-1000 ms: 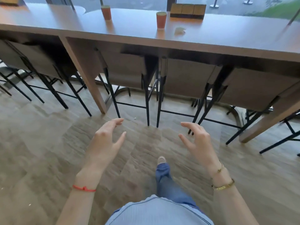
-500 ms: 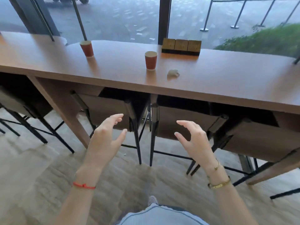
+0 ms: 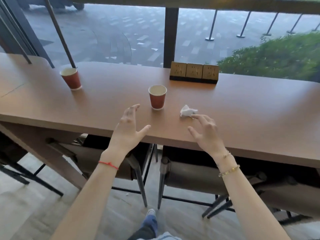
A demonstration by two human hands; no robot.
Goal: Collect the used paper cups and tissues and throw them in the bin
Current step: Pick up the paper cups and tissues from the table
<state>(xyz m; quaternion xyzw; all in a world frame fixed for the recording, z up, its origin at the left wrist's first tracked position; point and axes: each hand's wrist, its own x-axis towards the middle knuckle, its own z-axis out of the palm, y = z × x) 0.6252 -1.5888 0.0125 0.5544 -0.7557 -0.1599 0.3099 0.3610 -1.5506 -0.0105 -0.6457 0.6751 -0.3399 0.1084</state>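
Two red paper cups stand upright on the long brown counter (image 3: 259,118). The near cup (image 3: 157,97) is at the middle, the far cup (image 3: 71,78) at the back left. A crumpled white tissue (image 3: 187,111) lies to the right of the near cup. My left hand (image 3: 130,127) hovers open over the counter's front edge, just left of and below the near cup, holding nothing. My right hand (image 3: 204,130) is open too, its fingertip at the tissue's near edge.
A block of three gold power sockets (image 3: 194,72) sits at the back of the counter by the window. Stools (image 3: 194,175) with black legs are tucked under the counter in front of me. No bin is in view.
I have come closer to the counter and both hands have risen from below its edge to above its top. My right fingertips now reach the tissue.
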